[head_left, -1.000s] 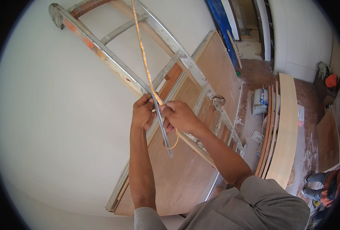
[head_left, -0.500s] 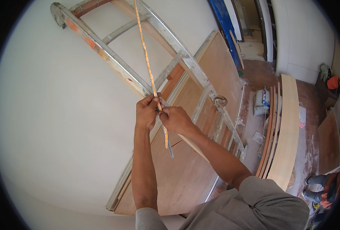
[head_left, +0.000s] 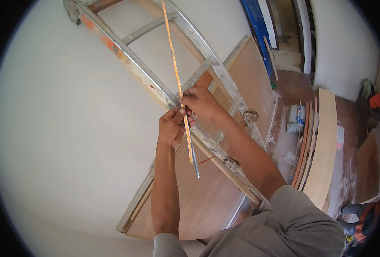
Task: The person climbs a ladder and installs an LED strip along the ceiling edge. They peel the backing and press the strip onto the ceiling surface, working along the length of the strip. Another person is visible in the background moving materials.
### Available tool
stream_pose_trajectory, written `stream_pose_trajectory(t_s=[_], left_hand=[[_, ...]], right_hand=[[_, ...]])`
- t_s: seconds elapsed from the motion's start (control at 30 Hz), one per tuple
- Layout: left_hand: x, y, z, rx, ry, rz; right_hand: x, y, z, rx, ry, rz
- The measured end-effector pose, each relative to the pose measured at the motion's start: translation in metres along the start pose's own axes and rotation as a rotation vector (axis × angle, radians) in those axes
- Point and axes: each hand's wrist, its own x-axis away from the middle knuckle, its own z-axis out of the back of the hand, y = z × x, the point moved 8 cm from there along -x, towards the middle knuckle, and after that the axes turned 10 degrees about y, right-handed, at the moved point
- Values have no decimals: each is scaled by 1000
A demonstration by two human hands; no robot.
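A long, narrow LED strip [head_left: 172, 47] with glowing orange dots runs down from the top of the view, past both hands. Its lower end hangs beside a thin grey metal channel [head_left: 197, 169]; how far up the two are joined is hidden. My left hand [head_left: 171, 127] is closed around the strip, thumb on its front. Just above it, my right hand [head_left: 200, 103] pinches the strip between thumb and fingers. A worn aluminium ladder [head_left: 143, 77] with orange paint marks slants behind both hands.
Plywood sheets [head_left: 177, 201] lean along the white wall [head_left: 70, 128] beyond the ladder. Long boards [head_left: 322, 141] and a grey sack [head_left: 293, 120] lie on the floor at the right. Another person's legs [head_left: 352, 210] show at the lower right edge.
My right hand has moved up the strip, from below my left hand to just above it. My left hand keeps its hold. The view has shifted slightly.
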Motion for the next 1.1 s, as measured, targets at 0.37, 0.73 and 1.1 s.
stream_pose_trajectory(t_s=[0.37, 0.73, 1.1], left_hand=[[-3, 3, 9, -63, 91, -44], [-12, 1, 12, -119, 87, -66], [-13, 4, 16, -106, 77, -71]], right_hand=[[-15, 5, -22, 30, -216, -160], [-24, 8, -30, 165, -177, -217], [-32, 11, -41, 270, -150, -141]])
